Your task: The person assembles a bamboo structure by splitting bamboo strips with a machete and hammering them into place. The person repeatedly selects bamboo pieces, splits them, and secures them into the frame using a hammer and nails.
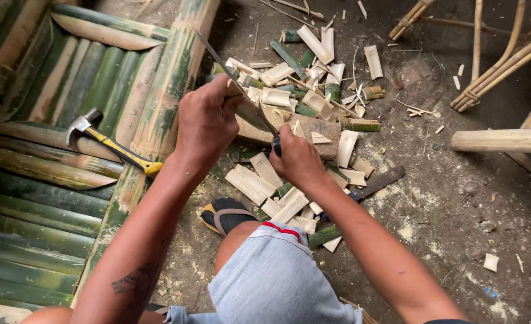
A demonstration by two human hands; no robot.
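My left hand [205, 120] grips a short pale piece of bamboo [237, 89], held upright over a wooden chopping block [319, 131]. My right hand [297, 159] is closed around the dark handle of a long knife [229, 69], whose thin blade slants up to the left and lies against the bamboo piece beside my left fingers. Several cut bamboo slats [250, 183] lie on the dirt ground below my hands, near my sandalled foot [223, 215].
A claw hammer with a yellow handle [112, 143] rests on a platform of split green bamboo [43, 180] at the left. Bamboo offcuts [313, 60] litter the ground ahead. Rattan furniture legs [493, 60] and a thick pole [502, 140] stand at the right.
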